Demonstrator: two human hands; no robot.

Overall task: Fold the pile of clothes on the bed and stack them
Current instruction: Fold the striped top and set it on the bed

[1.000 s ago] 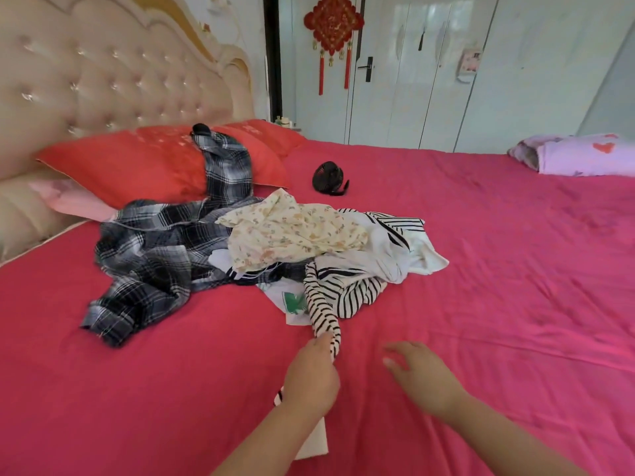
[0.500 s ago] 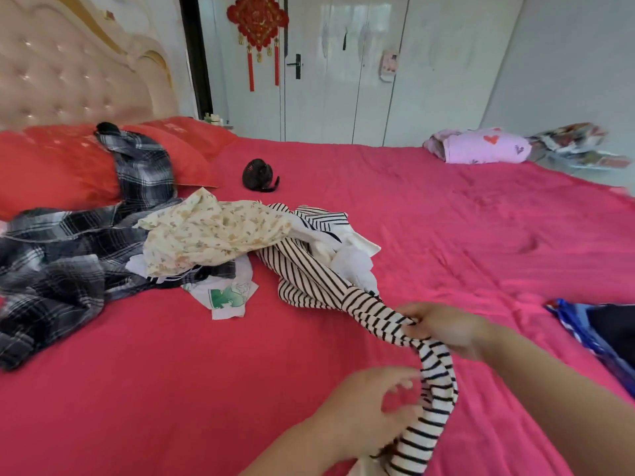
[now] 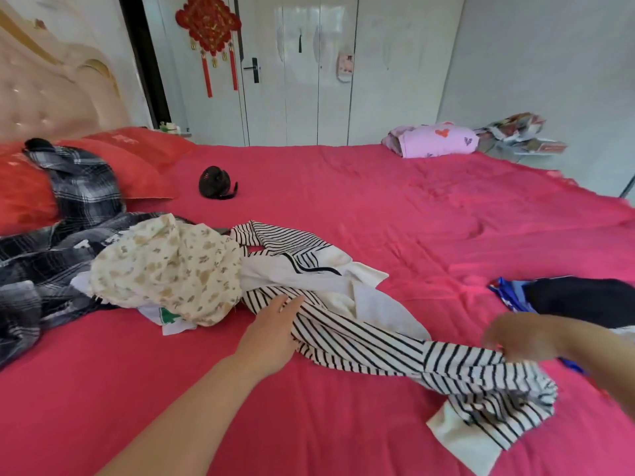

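Bed (image 3: 412, 207): pile (image 3: 68, 259) lies left. Striped shirt (image 3: 360, 341) trails from it rightward. Left hand (image 3: 271, 334) rests flat on shirt; right hand (image 3: 519, 338) grips its end (blurred). Risk: pulling drags the pile's floral top (image 3: 171, 269) along.

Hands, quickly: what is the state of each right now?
Left hand: open, straight fingers touching the striped top.
Right hand: closed, gripping the striped top's end.

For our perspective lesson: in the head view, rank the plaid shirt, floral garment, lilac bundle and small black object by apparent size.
1. plaid shirt
2. floral garment
3. lilac bundle, though it lies farther off
4. small black object
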